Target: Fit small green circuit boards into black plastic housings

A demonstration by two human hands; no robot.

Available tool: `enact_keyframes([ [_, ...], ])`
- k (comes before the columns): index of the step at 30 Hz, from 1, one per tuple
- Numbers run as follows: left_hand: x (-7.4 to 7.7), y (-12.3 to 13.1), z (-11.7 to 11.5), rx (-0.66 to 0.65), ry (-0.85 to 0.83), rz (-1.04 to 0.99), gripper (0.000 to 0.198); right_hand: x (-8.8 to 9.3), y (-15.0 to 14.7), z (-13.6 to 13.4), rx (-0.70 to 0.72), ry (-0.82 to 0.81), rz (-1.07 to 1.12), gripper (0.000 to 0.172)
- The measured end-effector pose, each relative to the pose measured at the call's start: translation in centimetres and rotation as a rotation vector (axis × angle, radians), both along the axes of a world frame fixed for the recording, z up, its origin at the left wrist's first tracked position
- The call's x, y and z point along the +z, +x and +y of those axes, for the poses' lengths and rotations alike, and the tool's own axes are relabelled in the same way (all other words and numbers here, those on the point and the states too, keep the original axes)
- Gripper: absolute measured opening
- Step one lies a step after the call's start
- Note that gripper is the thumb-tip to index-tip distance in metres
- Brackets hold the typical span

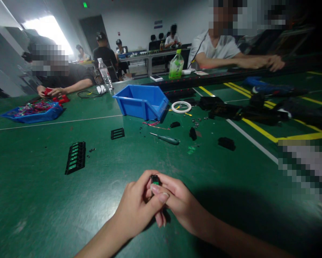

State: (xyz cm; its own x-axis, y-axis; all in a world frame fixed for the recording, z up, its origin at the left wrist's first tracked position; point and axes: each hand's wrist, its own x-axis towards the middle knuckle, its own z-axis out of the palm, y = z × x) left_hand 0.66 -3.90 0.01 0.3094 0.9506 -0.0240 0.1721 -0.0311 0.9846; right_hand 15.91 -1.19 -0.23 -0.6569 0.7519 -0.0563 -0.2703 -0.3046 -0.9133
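Note:
Close together over the near part of the green table, my left hand (136,200) and my right hand (178,199) both grip a small black plastic part (154,178) with a bit of green on it. Fingers and thumbs cover most of this part, so its full shape is hidden. Both thumbs press on its near side. Beyond my hands lies a screwdriver (168,139) with a dark green handle. To the left rest a black slotted frame with green pieces (75,157) and a smaller black slotted frame (118,133).
A blue bin (139,104) stands beyond the screwdriver, beside a white ring (181,107). Small black parts (226,143) and scattered screws lie right of centre. At far left is a blue tray (34,114) of coloured wires. Co-workers sit across the table; a power drill (273,87) lies far right.

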Motion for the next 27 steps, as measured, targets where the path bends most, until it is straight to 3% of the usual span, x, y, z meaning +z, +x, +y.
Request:
enact_keyframes([
  [27, 0.19, 0.04, 0.01, -0.002, 0.015, 0.020, 0.041, -0.30, -0.04, 0.09, 0.017, 0.017, 0.034, 0.029],
])
